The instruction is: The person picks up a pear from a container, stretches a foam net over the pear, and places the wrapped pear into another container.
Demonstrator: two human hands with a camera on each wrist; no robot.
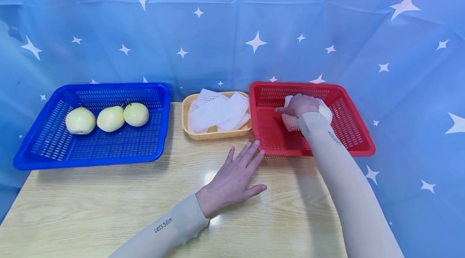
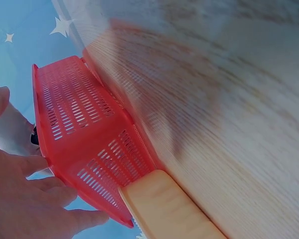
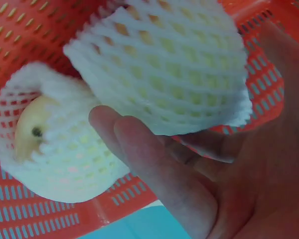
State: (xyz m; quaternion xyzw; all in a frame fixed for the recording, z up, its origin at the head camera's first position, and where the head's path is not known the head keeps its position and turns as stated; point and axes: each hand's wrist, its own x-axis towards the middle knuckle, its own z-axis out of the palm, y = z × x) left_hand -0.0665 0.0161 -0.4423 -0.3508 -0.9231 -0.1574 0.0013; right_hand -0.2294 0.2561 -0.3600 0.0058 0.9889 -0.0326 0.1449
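Note:
My right hand (image 1: 301,106) reaches into the red basket (image 1: 363,145) and holds a pear in a white foam net (image 3: 174,74), its fingers (image 3: 154,154) along the pear's side. Another netted pear (image 3: 74,144) lies against it, with the blossom end showing through the net's opening. In the head view the right hand covers much of the held pear. My left hand (image 1: 232,177) lies with fingers spread, fingertips by the basket's near left corner; whether they touch it I cannot tell.
On the left, a blue basket (image 1: 91,161) holds three bare pale-yellow pears (image 1: 110,118). Between the baskets stands a small yellow tray (image 1: 218,135) with loose white foam nets (image 1: 218,110). A blue curtain with white stars (image 1: 232,28) hangs behind the wooden table (image 1: 127,193).

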